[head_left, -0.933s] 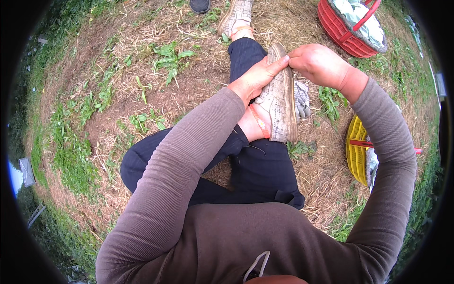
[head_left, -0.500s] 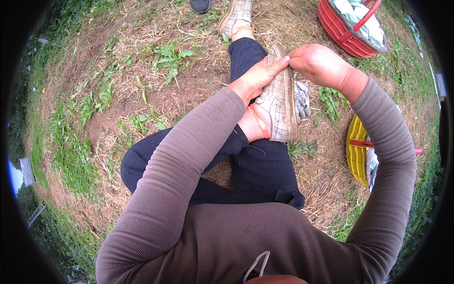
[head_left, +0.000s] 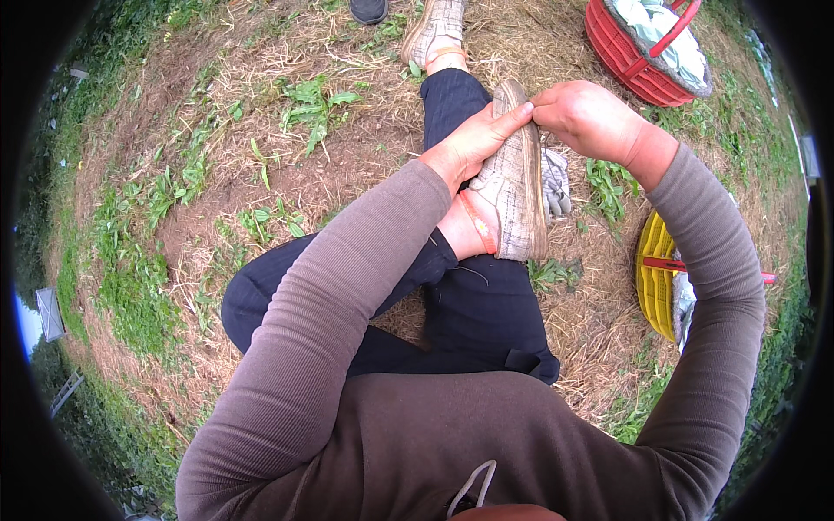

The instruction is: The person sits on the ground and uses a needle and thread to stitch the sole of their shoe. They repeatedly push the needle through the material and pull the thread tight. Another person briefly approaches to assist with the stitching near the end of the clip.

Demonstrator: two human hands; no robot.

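My left hand (head_left: 473,139) grips the upper part of a worn beige checked shoe (head_left: 512,200) on my bent leg, its thumb across the shoe near the toe. My right hand (head_left: 591,117) is curled, with pinched fingertips meeting the shoe's edge by my left thumb; whatever they hold is hidden. An orange band with a small pale flower (head_left: 478,221) circles the ankle. A crumpled grey-white cloth (head_left: 556,187) lies just right of the shoe, partly behind it.
A red basket (head_left: 621,56) with pale contents stands upper right; a yellow basket (head_left: 651,278) is at right, partly behind my forearm. My other foot (head_left: 434,26) stretches ahead near a dark shoe (head_left: 368,10). Dry grass and weeds (head_left: 313,113) cover the ground.
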